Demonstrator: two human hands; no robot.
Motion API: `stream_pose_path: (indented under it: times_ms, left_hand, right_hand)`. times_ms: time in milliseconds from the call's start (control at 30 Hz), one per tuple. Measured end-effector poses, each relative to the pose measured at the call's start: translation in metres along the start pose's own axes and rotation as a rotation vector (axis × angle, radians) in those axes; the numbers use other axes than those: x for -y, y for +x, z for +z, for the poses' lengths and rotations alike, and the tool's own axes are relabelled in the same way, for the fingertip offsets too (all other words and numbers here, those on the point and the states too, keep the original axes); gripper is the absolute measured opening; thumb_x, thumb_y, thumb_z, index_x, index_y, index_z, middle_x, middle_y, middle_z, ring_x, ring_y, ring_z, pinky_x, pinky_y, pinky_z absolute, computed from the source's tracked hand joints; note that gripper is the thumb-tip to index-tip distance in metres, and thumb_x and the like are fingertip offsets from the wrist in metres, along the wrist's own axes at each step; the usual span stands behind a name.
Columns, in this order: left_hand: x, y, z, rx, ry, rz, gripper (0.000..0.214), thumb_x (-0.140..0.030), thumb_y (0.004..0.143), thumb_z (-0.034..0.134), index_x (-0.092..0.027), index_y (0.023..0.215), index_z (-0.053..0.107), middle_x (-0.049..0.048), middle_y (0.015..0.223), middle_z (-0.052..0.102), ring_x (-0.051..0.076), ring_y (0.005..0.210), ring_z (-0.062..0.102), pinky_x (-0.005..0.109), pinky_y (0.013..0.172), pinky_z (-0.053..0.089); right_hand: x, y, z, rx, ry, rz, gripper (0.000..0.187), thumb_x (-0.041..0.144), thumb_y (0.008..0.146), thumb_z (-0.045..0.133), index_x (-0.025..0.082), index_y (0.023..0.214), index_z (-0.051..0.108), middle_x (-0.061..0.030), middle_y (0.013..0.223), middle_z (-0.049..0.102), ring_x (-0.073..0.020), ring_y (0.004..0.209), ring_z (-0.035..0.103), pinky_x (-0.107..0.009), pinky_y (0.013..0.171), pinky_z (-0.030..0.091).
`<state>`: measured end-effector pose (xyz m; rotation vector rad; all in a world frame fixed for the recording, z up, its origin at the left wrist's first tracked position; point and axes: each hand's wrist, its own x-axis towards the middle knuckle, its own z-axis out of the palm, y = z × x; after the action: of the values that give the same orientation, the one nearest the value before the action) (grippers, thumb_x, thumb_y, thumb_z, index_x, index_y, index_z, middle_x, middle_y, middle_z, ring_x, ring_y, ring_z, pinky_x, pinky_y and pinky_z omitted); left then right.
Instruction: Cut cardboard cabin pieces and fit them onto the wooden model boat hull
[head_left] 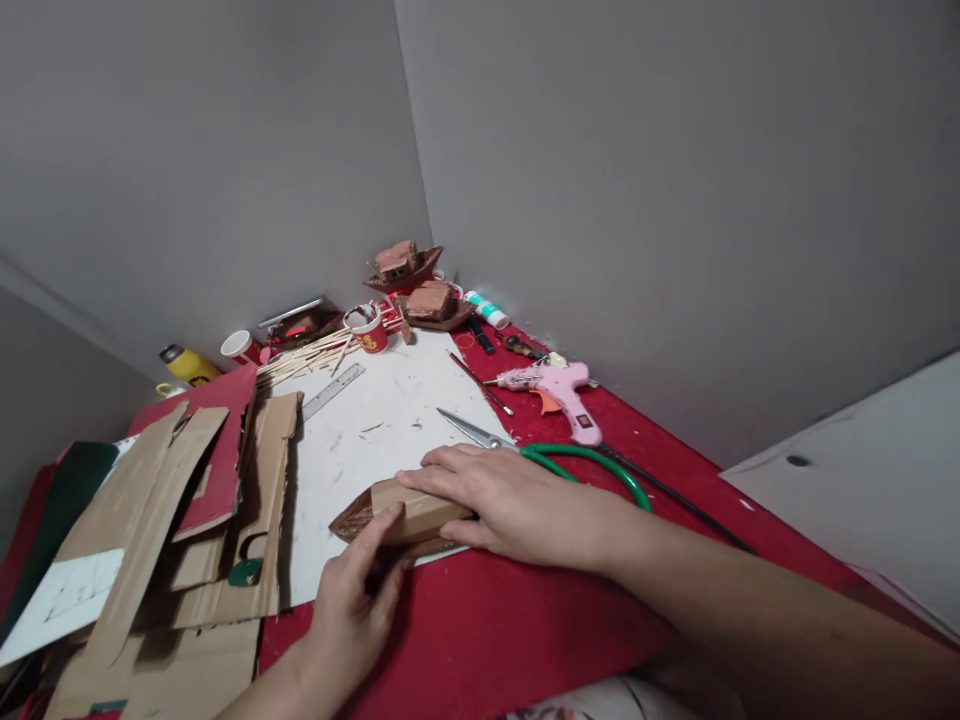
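Observation:
A small cardboard model boat (420, 515) lies on the near edge of the white paper sheet (349, 460), its pointed end to the left. A curved piece of cardboard covers its middle. My left hand (356, 580) holds the near side, with the index fingertip on the cover and the thumb lower down by the hull. Across the top and right end rests my right hand (510, 505), its fingers bent over the cover and gripping it. Right behind this hand lie scissors (480, 432) with green handles, their blades apart.
Stacked cardboard pieces (274, 500) fill the left side. A pink glue gun (559, 390) with a black cord lies on the red tablecloth (465, 640). Farther back are a pencil (480, 382), a metal ruler (334, 390), wooden sticks, a paper cup (367, 330) and finished-looking model boats (435, 303).

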<state>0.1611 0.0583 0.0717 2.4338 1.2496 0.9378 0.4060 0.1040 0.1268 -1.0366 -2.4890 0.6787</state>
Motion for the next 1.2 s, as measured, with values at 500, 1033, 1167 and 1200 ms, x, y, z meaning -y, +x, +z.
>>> stream_pose_path:
  times_ms: [500,1033,1167,1200]
  left_hand:
    - [0.012,0.016,-0.016,0.040,0.168,0.237,0.052,-0.014,0.091,0.056,-0.025,0.140,0.046,0.0069,0.111,0.075,0.020,0.089,0.075,0.021,0.075,0.061]
    - [0.019,0.010,-0.016,0.105,0.109,0.325,0.061,-0.015,0.092,0.051,-0.024,0.149,0.032,0.0062,0.078,0.077,0.018,0.057,0.073,0.020,0.049,0.055]
    - [0.010,0.017,-0.022,0.169,0.040,0.230,0.060,-0.012,0.090,0.054,-0.027,0.146,0.037,0.0048,0.087,0.078,0.014,0.060,0.073,0.018,0.057,0.058]
    - [0.008,0.019,-0.024,0.180,0.025,0.206,0.059,-0.012,0.090,0.055,-0.028,0.144,0.040,0.0047,0.090,0.078,0.014,0.062,0.073,0.017,0.059,0.058]
  right_hand:
    - [-0.013,0.000,-0.026,0.064,0.195,-0.030,0.046,0.019,0.088,0.054,0.016,0.134,0.056,-0.0137,0.127,0.065,-0.0294,0.115,0.059,-0.042,0.097,0.045]
    - [-0.033,0.018,0.001,0.015,0.119,0.152,0.031,0.000,0.065,0.053,0.018,0.080,0.074,-0.0060,0.080,0.074,-0.0198,0.073,0.064,-0.024,0.060,0.041]
    - [-0.032,0.017,0.002,0.010,0.109,0.160,0.029,0.000,0.062,0.054,0.019,0.075,0.072,-0.0050,0.075,0.072,-0.0189,0.068,0.062,-0.024,0.054,0.035]
    - [-0.031,0.016,0.002,0.012,0.108,0.164,0.028,0.000,0.061,0.054,0.019,0.074,0.071,-0.0052,0.075,0.072,-0.0188,0.067,0.062,-0.024,0.053,0.035]
